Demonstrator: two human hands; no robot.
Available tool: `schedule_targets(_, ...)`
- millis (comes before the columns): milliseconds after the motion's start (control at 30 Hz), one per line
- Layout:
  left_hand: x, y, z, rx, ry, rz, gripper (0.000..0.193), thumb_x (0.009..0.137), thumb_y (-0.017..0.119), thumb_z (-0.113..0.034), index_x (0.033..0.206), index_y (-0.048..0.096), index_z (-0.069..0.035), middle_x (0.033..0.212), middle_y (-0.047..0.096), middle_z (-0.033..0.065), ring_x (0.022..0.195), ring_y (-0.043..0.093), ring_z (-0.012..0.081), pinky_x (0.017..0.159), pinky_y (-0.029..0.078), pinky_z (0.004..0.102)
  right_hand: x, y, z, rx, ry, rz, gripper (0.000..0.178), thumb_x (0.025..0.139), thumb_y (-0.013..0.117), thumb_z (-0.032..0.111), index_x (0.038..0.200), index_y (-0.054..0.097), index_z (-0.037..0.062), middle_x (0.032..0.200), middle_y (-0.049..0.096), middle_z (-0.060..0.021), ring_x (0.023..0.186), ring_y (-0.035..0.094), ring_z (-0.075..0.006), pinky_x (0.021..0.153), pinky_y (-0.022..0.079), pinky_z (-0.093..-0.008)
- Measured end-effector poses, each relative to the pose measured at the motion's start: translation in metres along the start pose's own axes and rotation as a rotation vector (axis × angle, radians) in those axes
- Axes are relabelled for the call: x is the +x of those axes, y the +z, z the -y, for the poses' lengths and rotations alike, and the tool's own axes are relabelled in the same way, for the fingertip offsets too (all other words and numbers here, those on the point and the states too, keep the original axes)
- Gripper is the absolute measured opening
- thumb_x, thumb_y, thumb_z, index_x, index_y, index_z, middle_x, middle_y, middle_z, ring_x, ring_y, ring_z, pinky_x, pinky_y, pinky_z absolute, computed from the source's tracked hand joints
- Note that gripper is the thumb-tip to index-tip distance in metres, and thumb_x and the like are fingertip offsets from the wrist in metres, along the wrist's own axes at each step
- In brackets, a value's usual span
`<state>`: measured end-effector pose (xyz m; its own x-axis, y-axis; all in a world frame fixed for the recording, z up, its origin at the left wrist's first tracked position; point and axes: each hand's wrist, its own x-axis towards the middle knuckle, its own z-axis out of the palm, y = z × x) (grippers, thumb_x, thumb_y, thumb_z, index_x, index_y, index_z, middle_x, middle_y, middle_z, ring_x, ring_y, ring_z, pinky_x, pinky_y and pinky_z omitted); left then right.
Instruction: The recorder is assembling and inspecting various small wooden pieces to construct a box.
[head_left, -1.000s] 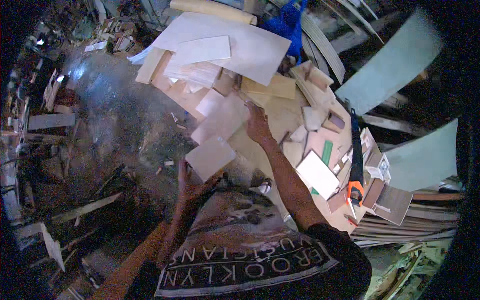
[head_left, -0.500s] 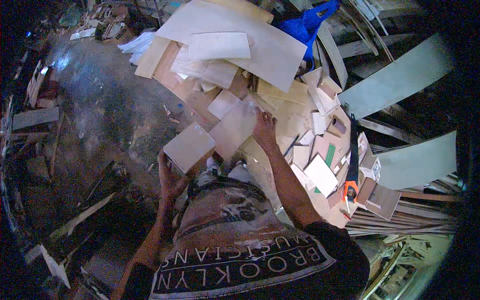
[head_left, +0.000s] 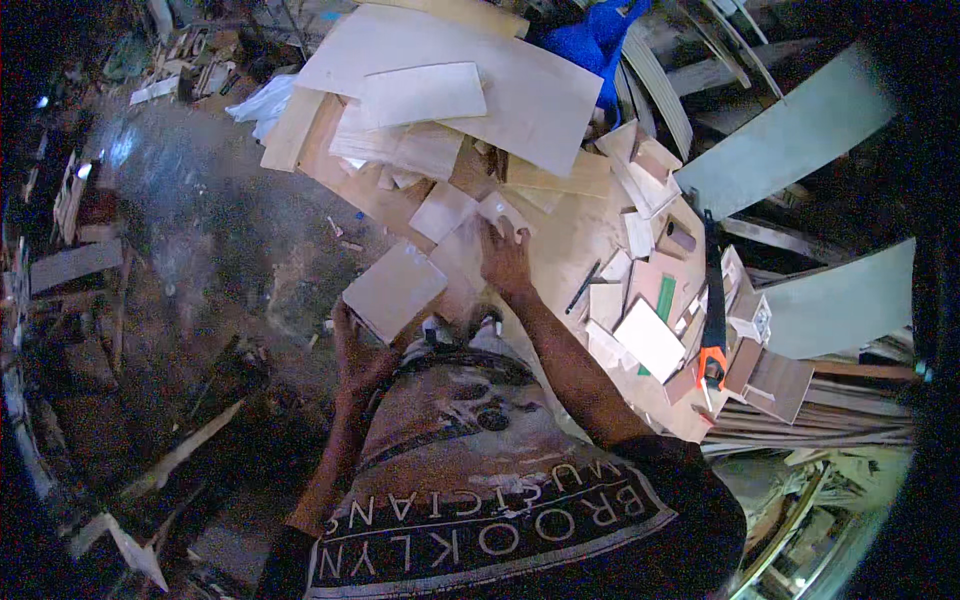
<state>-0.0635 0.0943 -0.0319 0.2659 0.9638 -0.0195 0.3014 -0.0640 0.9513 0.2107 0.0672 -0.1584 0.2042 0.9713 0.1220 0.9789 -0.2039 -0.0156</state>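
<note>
In my left hand [head_left: 362, 362] is a square, light-brown wooden piece [head_left: 396, 288], tilted, my fingers closed round its lower left edge. It looks box-like, but its underside is hidden. My right hand [head_left: 507, 262] rests over a long light-brown board [head_left: 459, 255] at the near edge of the worktable, its fingers apart and slightly bent. Just past those fingertips lies a small pale panel [head_left: 501, 209]; how far it runs beneath the hand is hidden. Left of it sits another square panel [head_left: 443, 211].
Large plywood sheets [head_left: 520, 95] cover the table's far part. To the right lie a handsaw [head_left: 713, 300] with an orange handle, a dark pen-like stick [head_left: 582, 287], a green strip [head_left: 665, 297] and several wood offcuts. A blue cloth-like thing [head_left: 597, 45] hangs behind.
My right hand has shifted left across the board, from its right edge onto its top. The left hand and its wooden piece sit slightly further right in view, as the whole view has moved a little.
</note>
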Motion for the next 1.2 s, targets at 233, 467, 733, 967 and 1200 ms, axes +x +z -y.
schedule_targets(233, 0.003, 0.003, -0.01, 0.004, -0.052, 0.053, 0.086, 0.065, 0.088, -0.023, 0.133, 0.039, -0.003, 0.128, 0.051, 0.0157, 0.123, 0.048, 0.028, 0.103, 0.041, 0.0424, -0.043, -0.008, -0.014, -0.003, 0.266, 0.019, 0.063, 0.078, 0.055, 0.011, 0.139, 0.043, 0.0101, 0.134, 0.052, -0.0062, 0.128, 0.038, -0.0259, 0.099, 0.029, -0.0535)
schedule_targets(467, 0.016, 0.02, -0.012, -0.178, -0.051, 0.068, 0.084, 0.065, 0.087, -0.024, 0.131, 0.04, -0.003, 0.127, 0.052, 0.0167, 0.123, 0.048, 0.0306, 0.102, 0.041, 0.0441, -0.04, -0.043, -0.02, 0.312, 0.303, -0.006, 0.064, 0.076, 0.054, 0.008, 0.139, 0.042, 0.0082, 0.135, 0.052, -0.0072, 0.128, 0.038, -0.0276, 0.102, 0.025, -0.0536)
schedule_targets(733, 0.031, 0.052, -0.028, -0.373, -0.01, 0.099, 0.081, 0.064, 0.087, -0.024, 0.128, 0.042, -0.003, 0.126, 0.052, 0.0178, 0.124, 0.048, 0.0331, 0.1, 0.041, 0.0458, -0.019, -0.162, 0.04, 0.599, -0.156, -0.069, 0.065, 0.087, 0.053, 0.034, 0.144, 0.035, 0.0088, 0.145, 0.043, -0.0089, 0.137, 0.029, -0.0317, 0.108, 0.017, -0.0567)
schedule_targets(967, 0.034, 0.06, -0.031, 0.267, 0.184, 0.15, 0.088, 0.058, 0.087, -0.023, 0.129, 0.04, -0.001, 0.12, 0.054, 0.0231, 0.117, 0.05, 0.0399, 0.1, 0.042, 0.0458, -0.031, -0.179, 0.035, 0.353, -0.117, -0.098, 0.071, 0.093, 0.045, 0.05, 0.146, 0.031, 0.0048, 0.15, 0.038, -0.0113, 0.14, 0.025, -0.0347, 0.108, 0.012, -0.0601)
schedule_targets(1200, 0.043, 0.078, -0.035, 0.346, 0.3, 0.142, 0.095, 0.061, 0.086, -0.025, 0.135, 0.033, 0.001, 0.126, 0.048, 0.0243, 0.117, 0.047, 0.0426, 0.101, 0.038, 0.0504, -0.048, -0.184, 0.038, 0.16, -0.129, -0.078, 0.063, 0.094, 0.043, 0.045, 0.142, 0.037, 0.0046, 0.146, 0.042, -0.0123, 0.14, 0.025, -0.0353, 0.109, 0.009, -0.0594)
